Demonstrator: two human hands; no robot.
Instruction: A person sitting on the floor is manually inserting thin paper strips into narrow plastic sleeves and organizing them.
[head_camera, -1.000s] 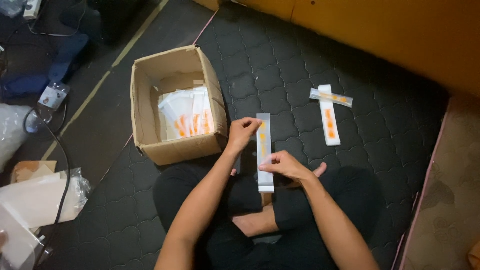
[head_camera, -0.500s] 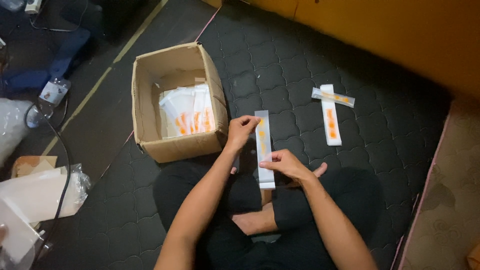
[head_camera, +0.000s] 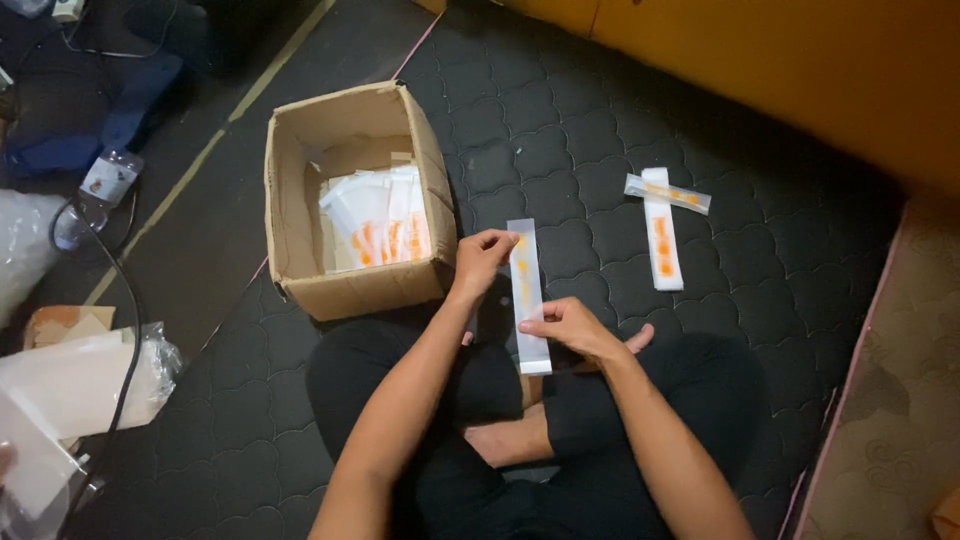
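You've got the long clear sleeve (head_camera: 527, 295) with orange print stretched over your lap. Your left hand (head_camera: 481, 258) has its grip pinched on the top edge, your right hand (head_camera: 570, 327) clamped near the bottom. At ten o'clock sits the cardboard box (head_camera: 300, 200) of matching sleeves. At two o'clock, two finished sleeves (head_camera: 662, 235) lie crossed on the dark mat (head_camera: 560, 130).

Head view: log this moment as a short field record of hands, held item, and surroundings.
left hand: pinches top end of the long clear plastic sleeve with orange print
right hand: grips the sleeve near its lower end
open brown cardboard box: left of hands, holds more white-and-orange sleeves
two finished sleeves: crossed on the dark quilted mat
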